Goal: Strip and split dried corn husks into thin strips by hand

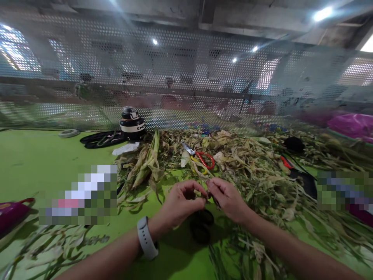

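Note:
My left hand (181,202) and my right hand (225,197) meet over the green table (35,163), fingertips pinched together on a small bit of dried leaf (204,191). A white watch is on my left wrist. Under the hands lies a pair of black-handled scissors (201,227). Just beyond them spreads a heap of dried and green stalks and leaves (247,163). Red-handled scissors (202,156) rest on that heap.
A black and white bottle (132,122) stands at the back by a perforated metal screen (186,77). A black strap and a tape roll (68,133) lie left of it. Purple bags sit at the far left (13,214) and far right (352,126).

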### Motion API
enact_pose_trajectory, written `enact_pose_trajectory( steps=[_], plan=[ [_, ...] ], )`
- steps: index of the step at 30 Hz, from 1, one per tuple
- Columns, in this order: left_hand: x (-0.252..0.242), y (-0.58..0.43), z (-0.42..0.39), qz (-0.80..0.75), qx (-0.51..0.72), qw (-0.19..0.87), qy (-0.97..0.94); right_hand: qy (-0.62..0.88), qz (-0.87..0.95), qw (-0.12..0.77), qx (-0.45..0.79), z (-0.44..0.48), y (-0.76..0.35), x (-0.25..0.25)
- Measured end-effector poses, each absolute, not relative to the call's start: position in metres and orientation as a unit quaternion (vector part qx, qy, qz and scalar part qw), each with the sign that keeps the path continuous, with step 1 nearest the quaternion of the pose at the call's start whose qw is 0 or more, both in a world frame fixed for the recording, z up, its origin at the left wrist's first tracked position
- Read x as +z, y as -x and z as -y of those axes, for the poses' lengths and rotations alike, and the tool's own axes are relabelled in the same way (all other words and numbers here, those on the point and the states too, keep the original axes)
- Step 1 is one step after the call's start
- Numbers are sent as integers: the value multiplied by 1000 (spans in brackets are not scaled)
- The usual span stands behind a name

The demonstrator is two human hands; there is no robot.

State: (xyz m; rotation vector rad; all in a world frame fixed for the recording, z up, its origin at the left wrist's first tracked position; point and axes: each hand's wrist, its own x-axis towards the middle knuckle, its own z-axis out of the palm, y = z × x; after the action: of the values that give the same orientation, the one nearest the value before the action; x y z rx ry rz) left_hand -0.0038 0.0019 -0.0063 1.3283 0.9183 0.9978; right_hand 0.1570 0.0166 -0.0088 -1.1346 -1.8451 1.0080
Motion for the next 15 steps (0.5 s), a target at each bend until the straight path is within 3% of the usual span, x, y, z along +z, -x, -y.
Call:
enact_pose_trajectory(
  steps=[8, 15],
  plan=[
    [-10, 3, -4, -354, 449, 562, -597, 445, 612, 390, 525, -24, -158, -12],
    [-9, 6, -5, -381, 446, 615, -527, 443, 715, 391, 373, -23, -163, -13]
  ],
)
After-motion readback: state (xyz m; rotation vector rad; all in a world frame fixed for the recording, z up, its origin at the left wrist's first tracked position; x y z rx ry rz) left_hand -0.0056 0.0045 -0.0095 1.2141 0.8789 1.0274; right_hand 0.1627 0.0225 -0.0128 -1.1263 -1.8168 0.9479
